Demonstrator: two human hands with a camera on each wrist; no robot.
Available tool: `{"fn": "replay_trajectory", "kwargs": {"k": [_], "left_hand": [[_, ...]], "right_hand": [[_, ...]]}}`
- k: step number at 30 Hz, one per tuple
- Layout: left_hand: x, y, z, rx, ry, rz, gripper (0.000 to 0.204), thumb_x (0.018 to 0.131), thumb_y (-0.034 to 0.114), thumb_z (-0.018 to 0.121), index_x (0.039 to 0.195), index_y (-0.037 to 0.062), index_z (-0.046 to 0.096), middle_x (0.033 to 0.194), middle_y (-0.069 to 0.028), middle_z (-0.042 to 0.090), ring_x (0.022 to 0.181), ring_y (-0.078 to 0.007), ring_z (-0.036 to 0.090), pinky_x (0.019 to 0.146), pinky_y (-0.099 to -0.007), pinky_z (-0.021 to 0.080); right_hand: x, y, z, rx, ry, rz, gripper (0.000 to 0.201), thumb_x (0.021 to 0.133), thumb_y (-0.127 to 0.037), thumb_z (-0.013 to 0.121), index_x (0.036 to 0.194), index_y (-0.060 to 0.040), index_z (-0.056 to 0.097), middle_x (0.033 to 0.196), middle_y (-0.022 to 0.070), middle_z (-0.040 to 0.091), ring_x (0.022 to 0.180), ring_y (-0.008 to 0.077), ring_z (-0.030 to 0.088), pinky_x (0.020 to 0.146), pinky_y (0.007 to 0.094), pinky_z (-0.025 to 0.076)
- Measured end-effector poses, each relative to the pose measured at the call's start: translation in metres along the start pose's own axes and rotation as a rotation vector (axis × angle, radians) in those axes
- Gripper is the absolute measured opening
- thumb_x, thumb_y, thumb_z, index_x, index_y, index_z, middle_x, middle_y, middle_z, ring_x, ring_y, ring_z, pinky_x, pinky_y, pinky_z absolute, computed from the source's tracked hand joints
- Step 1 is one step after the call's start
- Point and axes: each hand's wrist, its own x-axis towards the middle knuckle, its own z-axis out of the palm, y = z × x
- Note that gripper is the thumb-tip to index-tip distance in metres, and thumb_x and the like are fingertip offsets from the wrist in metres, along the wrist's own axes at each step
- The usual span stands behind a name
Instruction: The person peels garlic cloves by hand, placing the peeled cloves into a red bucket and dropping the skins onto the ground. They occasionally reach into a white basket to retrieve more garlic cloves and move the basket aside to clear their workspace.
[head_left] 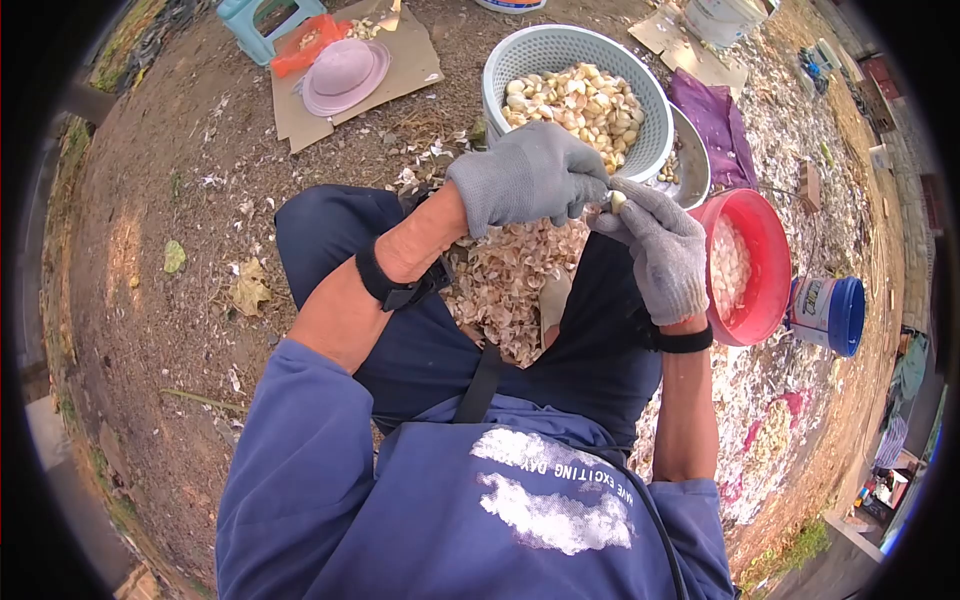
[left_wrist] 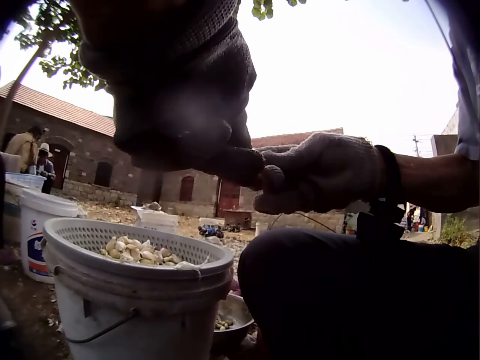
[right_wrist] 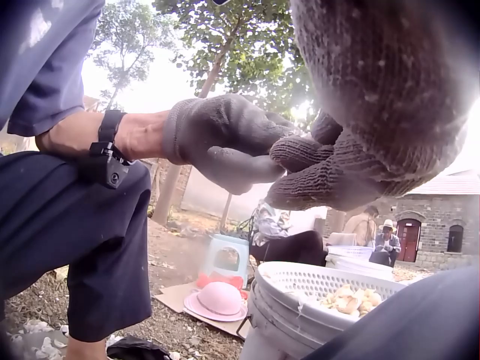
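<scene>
Both hands wear grey knitted gloves and meet fingertip to fingertip over the lap. My right hand [head_left: 657, 245] pinches a pale garlic clove [head_left: 618, 201] between thumb and fingers. From the other side my left hand [head_left: 528, 178], fingers curled, brings its thumb and fingertips onto the same clove. Just beyond them, a perforated basket [head_left: 497, 88] set in a bucket holds many unpeeled garlic cloves [head_left: 580, 108]. Papery garlic skins [head_left: 512, 285] lie heaped between the legs. Beside the right hand stands a red bucket [head_left: 770, 262] with pale peeled cloves [head_left: 729, 268] inside.
A metal bowl [head_left: 693, 160] sits partly under the basket, beside a purple sack [head_left: 712, 125]. Right of the red bucket is a blue-and-white pail [head_left: 845, 315]. A pink hat [head_left: 345, 75] lies on cardboard [head_left: 415, 65] near a light-blue stool [head_left: 243, 30]. Other people [right_wrist: 386, 244] sit farther back.
</scene>
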Motion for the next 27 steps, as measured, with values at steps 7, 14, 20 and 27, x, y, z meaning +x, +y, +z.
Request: {"fn": "replay_trajectory", "kwargs": {"k": [7,14,20,27], "left_hand": [[0.004,-0.007,0.004,0.238,0.064,0.132,0.023,0.100,0.016,0.069,0.113,-0.0012,0.077,0.081,-0.0082,0.076,0.065,-0.0124,0.072,0.064,-0.0292,0.060],[0.004,-0.006,0.004,0.259,0.097,0.098,0.021,0.100,0.016,0.068,0.112,0.0008,0.078,0.081,-0.0089,0.077,0.066,-0.0135,0.073,0.065,-0.0304,0.061],[0.003,-0.005,0.007,0.315,0.098,0.144,0.021,0.100,0.016,0.069,0.113,0.0026,0.078,0.084,-0.0084,0.078,0.067,-0.0131,0.073,0.066,-0.0299,0.061],[0.003,-0.005,0.006,0.164,0.098,0.152,0.022,0.103,0.017,0.070,0.116,0.0017,0.078,0.086,-0.0067,0.078,0.068,-0.0101,0.071,0.066,-0.0274,0.059]], "right_hand": [[0.003,0.000,-0.001,0.049,-0.012,0.041,0.030,0.104,-0.002,0.065,0.131,0.0101,0.067,0.114,0.0190,0.076,0.094,0.0250,0.078,0.088,0.0347,0.066],[0.004,-0.003,0.009,-0.014,0.018,0.024,0.034,0.102,-0.007,0.071,0.131,0.0093,0.066,0.109,0.0175,0.077,0.093,0.0240,0.078,0.088,0.0352,0.066],[0.007,0.000,0.004,-0.009,0.026,0.022,0.031,0.102,-0.010,0.072,0.125,0.0089,0.067,0.111,0.0173,0.075,0.094,0.0243,0.078,0.087,0.0358,0.066],[0.015,0.000,-0.010,0.141,0.025,-0.055,0.023,0.104,-0.005,0.065,0.124,0.0081,0.066,0.109,0.0150,0.074,0.096,0.0249,0.077,0.089,0.0408,0.067]]}}
